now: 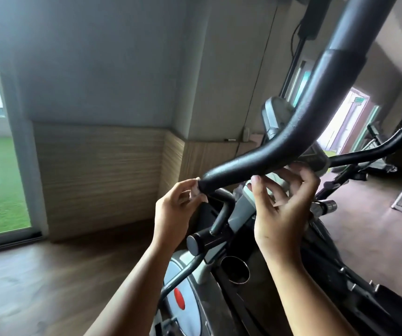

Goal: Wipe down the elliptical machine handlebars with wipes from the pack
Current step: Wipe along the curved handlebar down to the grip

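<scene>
Your left hand (178,204) pinches a small crumpled white wipe (195,190) against the end of the black foam-covered curved handlebar (255,163). Your right hand (284,202) is raised just under this bar, with the fingers spread and half bent, holding nothing. The view is blurred there, so I cannot say if the fingertips touch the foam. The pack of wipes is not in view. The risk now is that the wipe is held only between thumb and fingers, so it may slip out and fall to the brown wooden floor (49,275). The bar may also swing if you push it unsteadied.
</scene>
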Tool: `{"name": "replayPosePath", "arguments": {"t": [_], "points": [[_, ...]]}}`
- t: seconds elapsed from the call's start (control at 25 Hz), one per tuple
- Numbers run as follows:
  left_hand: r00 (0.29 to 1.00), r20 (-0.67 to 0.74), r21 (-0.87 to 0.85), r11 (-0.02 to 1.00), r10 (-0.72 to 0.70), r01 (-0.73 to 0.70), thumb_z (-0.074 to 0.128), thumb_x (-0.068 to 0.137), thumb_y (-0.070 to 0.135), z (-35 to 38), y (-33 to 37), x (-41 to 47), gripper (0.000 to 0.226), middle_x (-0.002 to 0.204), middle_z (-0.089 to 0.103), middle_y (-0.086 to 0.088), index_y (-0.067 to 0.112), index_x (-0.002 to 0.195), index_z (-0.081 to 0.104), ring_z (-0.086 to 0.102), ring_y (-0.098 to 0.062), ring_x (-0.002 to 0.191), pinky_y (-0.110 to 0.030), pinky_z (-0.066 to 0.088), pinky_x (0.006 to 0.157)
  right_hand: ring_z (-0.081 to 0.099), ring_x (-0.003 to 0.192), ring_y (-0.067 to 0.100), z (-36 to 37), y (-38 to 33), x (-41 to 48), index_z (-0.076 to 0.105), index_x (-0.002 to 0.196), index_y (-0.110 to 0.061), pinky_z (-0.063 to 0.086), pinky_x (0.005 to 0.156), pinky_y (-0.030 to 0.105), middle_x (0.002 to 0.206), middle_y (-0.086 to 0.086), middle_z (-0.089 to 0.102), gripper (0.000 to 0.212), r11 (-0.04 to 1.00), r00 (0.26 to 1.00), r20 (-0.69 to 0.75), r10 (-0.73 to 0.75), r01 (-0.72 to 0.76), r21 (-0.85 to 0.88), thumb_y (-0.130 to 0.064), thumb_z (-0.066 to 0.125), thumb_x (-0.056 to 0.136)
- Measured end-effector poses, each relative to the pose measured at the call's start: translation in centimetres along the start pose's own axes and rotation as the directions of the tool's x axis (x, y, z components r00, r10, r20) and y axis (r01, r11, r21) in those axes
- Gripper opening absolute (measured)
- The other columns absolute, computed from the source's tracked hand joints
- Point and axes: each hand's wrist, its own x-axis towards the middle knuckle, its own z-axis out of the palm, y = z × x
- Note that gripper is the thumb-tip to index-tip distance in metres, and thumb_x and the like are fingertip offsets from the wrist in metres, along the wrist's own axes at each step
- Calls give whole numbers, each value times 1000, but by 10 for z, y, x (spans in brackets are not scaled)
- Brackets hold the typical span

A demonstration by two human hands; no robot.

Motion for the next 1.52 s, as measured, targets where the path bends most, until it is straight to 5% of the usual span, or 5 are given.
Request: {"name": "replayPosePath", "arguments": {"t": [0.2,0.48,0.84,1.16,1.52], "points": [[975,-102,156,971,199,-182,87,78,15,5,2,-10,39,103,76,6,19,114,74,71,0,95,-11,52,84,65,95,-8,-3,4,3,38,114,-25,53,81,14,109,-36,61,50,999,1000,17,-18,19,-29,9,64,88],[962,-28,244,935,270,-256,89,75,27,-1,0,8,41,105,73,10,23,112,72,70,-1,87,-24,56,78,68,98,4,6,8,-2,40,120,-25,60,87,44,108,-22,65,49,999,997,-75,-7,4,-44,5,64,89],[807,84,252,771,584,-584,87,77,20,-8,28,20,41,110,75,-2,8,114,74,64,-13,94,-15,45,90,69,102,12,21,0,-10,43,123,-29,59,86,36,115,15,61,50,990,975,-215,60,-86,-114,5,62,92],[676,303,27,703,672,-711,85,76,21,10,107,30,42,110,75,4,17,115,71,66,-19,91,-31,50,79,67,105,13,19,-26,-6,54,119,-28,55,96,52,100,-16,64,27,972,937,-348,-29,-54,-228,-7,51,103],[720,368,-88,793,588,-602,89,74,24,5,119,40,48,97,60,25,25,119,73,62,-4,88,-22,48,78,69,109,13,15,-55,19,65,115,-33,58,86,27,115,-9,71,28,965,918,-376,-124,24,-260,-14,49,102]]}}
